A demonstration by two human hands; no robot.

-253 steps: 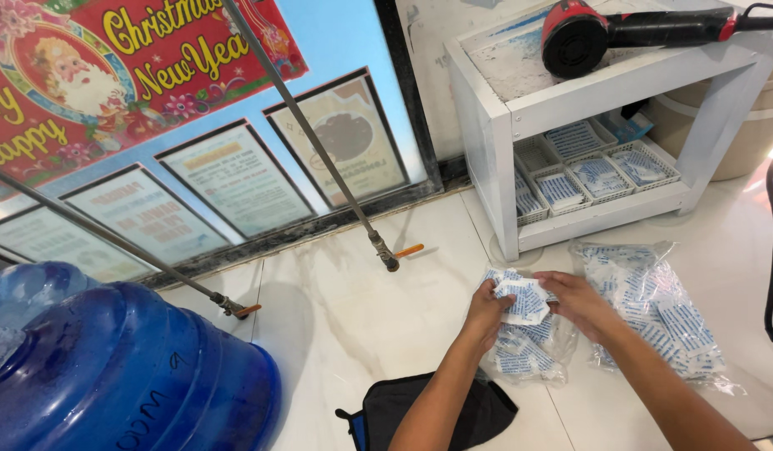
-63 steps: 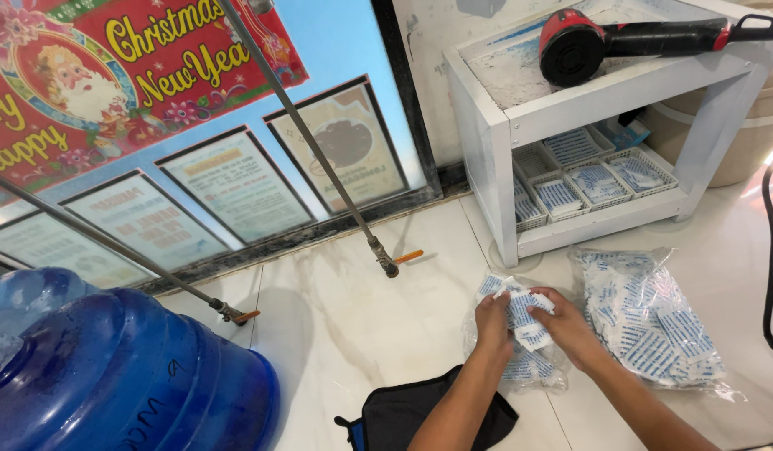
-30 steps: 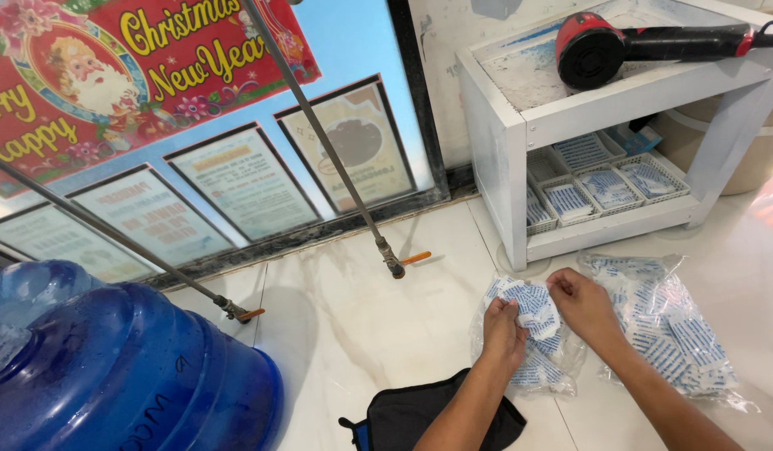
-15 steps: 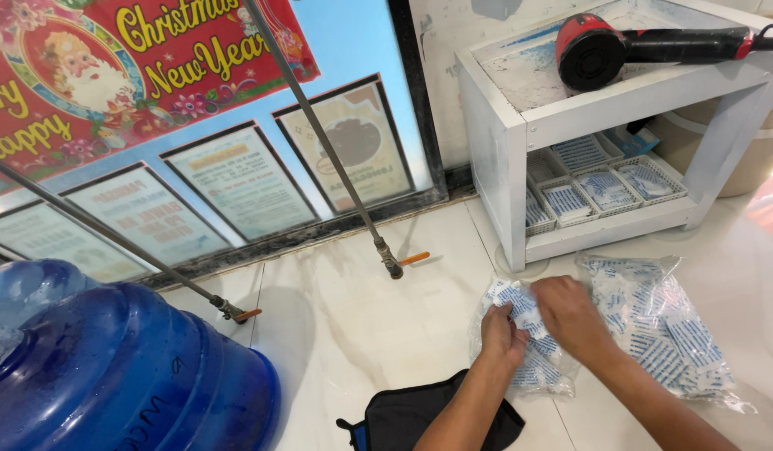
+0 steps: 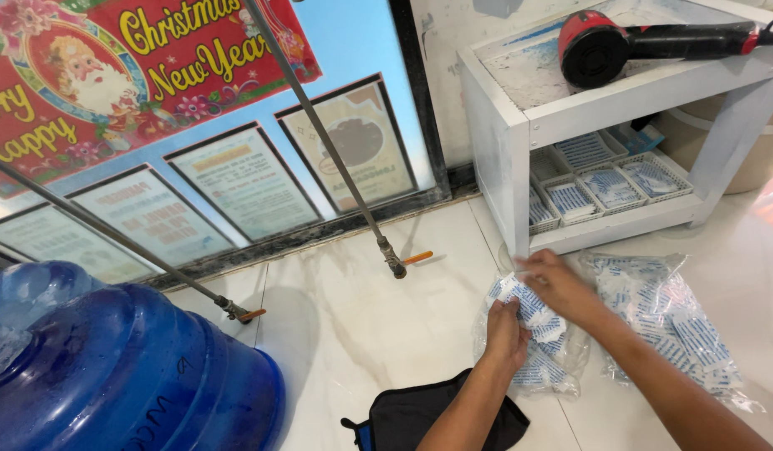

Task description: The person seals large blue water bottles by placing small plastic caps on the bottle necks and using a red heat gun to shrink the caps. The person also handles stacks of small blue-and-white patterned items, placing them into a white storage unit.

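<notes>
My left hand (image 5: pixel 508 321) and right hand (image 5: pixel 558 284) meet low in the right half of the frame, over the white tiled floor (image 5: pixel 361 326). Between them is a small stack of white-and-blue sachets (image 5: pixel 533 305), which sits at the mouth of a clear plastic bag (image 5: pixel 537 367) lying on the floor. The left fingers (image 5: pixel 497 307) are closed on the stack's lower edge. The right fingers are curled over its top; whether they pinch it I cannot tell.

Risk noted: the sachets are thin and slick-looking, and the stack is held only at its edges. I judge that a loosened pinch would let it fan out and spill onto the floor. The bag's film is limp and could fold over its own mouth.

Pose: both forearms enter from the bottom right. The left wrist is bent upward, the right hand lies palm-down across it. A second filled bag (image 5: pixel 679 326) lies just beside, right of the hands.
</notes>
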